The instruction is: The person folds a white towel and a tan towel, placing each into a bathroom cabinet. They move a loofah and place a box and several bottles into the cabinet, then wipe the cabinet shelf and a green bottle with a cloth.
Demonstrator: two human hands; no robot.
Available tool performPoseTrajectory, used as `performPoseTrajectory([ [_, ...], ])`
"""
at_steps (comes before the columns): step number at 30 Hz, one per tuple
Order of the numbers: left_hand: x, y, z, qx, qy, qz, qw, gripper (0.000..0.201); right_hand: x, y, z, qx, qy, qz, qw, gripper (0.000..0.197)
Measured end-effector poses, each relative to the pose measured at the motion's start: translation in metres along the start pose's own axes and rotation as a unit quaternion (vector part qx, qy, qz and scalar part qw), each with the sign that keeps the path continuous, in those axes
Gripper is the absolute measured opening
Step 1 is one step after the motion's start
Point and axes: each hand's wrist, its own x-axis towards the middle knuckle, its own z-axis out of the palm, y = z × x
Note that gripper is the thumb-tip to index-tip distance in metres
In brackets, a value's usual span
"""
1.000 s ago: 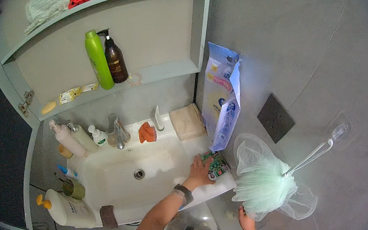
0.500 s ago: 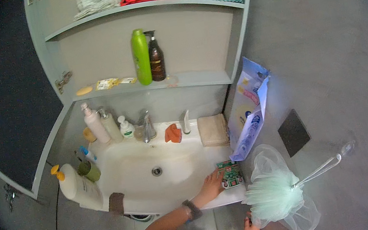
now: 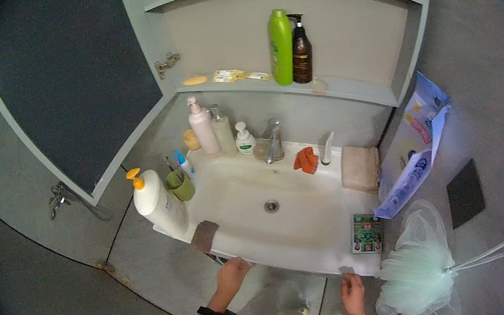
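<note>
A green-and-red patterned flat pack (image 3: 366,233) lies on the right front corner of the white washbasin (image 3: 309,266). My left hand (image 3: 233,274) is at the basin's front edge, right of a brown cloth (image 3: 204,236) draped over the rim. Its fingers are bent together; whatever they hold, if anything, is hidden. Below the flat pack, my right hand (image 3: 352,290) has its fingers curled up against the front edge. What those fingers close on, if anything, I cannot make out.
Pump bottles (image 3: 203,129) and a tap (image 3: 273,141) line the basin's back. A large white bottle (image 3: 159,202) stands at its left. A pale green bath puff (image 3: 418,269) hangs at the right, near a purple package (image 3: 407,159). Above, an open cabinet (image 3: 347,30) holds towels and bottles.
My left hand has left the flat pack and moved left to the basin's front edge. My right hand now shows at the front edge. The view has turned left.
</note>
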Motion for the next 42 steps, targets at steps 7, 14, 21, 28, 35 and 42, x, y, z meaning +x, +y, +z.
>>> performPoseTrajectory([
  [7, 0.004, -0.001, -0.01, -0.009, 0.046, 0.083, 0.995, 0.014, 0.02, -0.034, 0.016, -0.018, -0.001, -0.068, 0.998, 0.021],
  [14, 0.047, -0.009, -0.034, -0.06, 0.007, 0.108, 0.992, 0.012, 0.022, -0.039, 0.015, -0.125, 0.055, -0.062, 0.989, 0.018],
  [21, 0.082, -0.078, -0.074, -0.1, -0.01, 0.137, 0.985, 0.012, 0.027, -0.074, 0.052, -0.107, 0.197, 0.053, 0.973, 0.021],
  [28, 0.119, -0.101, -0.098, -0.116, -0.056, 0.194, 0.972, 0.012, 0.045, -0.054, 0.065, -0.191, 0.26, 0.081, 0.943, 0.056],
  [35, 0.145, -0.085, -0.1, -0.115, -0.093, 0.211, 0.966, 0.011, 0.103, -0.013, 0.029, -0.285, 0.22, 0.248, 0.899, 0.088],
  [42, 0.149, -0.081, -0.098, -0.093, -0.051, 0.217, 0.97, 0.009, 0.125, -0.004, 0.034, -0.316, 0.228, 0.31, 0.867, 0.101],
])
